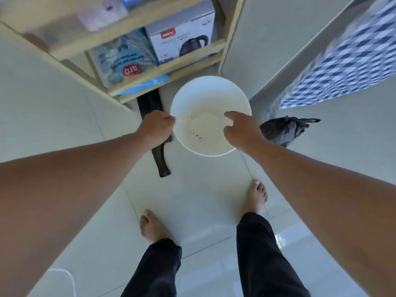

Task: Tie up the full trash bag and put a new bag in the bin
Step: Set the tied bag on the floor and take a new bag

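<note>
The white round bin stands on the floor with no liner, its inside bare. My left hand is at the bin's left rim, closed around a long folded black trash bag that hangs below and shows above the fist. Over the bin's right rim hovers my right hand, fingers loosely spread, forefinger pointing inward, holding nothing. The full dark grey trash bag sits knotted on the floor just right of the bin, partly hidden by my right wrist.
A wooden shelf unit behind the bin holds a kettle box and a blue pack. A blue-checked cloth hangs at the right. My bare feet stand on the pale tiled floor in front of the bin.
</note>
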`<state>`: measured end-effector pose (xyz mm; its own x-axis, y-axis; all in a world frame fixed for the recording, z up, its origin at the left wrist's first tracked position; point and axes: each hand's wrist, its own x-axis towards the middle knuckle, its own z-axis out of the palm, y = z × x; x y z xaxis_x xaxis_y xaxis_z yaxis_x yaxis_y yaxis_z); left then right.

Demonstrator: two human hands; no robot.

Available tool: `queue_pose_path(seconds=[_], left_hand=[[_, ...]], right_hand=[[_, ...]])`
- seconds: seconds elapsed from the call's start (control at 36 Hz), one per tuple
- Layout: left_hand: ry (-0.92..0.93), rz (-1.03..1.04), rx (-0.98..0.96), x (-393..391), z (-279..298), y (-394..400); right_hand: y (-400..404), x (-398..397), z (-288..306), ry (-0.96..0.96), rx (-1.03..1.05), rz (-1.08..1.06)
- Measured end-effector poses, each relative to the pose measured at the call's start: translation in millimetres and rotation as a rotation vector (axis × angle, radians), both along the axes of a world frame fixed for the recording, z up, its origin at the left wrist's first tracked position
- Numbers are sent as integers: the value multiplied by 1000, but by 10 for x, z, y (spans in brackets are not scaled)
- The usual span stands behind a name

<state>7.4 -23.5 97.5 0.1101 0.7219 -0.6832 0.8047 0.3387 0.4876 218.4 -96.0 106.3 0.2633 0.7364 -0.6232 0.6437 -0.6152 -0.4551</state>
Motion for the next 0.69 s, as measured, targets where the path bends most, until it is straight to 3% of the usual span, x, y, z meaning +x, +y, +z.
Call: queue_pose_path(seconds=[0.17,0.28,0.47,0.69], left_hand=[[48,146,-58,-1198,-176,-110],[91,164,-41,-1597,-512,-217],[69,226,-147,-1796,-1444,-327],[-29,389,-244,-1633,-2746,-255]], right_hand=[[165,-1095,-186,22,25,159],[176,-1556,-503,29,9,229],[160,-1923,-1461,88,-29,277],[196,-1902,-2752,-26,-161,393]])
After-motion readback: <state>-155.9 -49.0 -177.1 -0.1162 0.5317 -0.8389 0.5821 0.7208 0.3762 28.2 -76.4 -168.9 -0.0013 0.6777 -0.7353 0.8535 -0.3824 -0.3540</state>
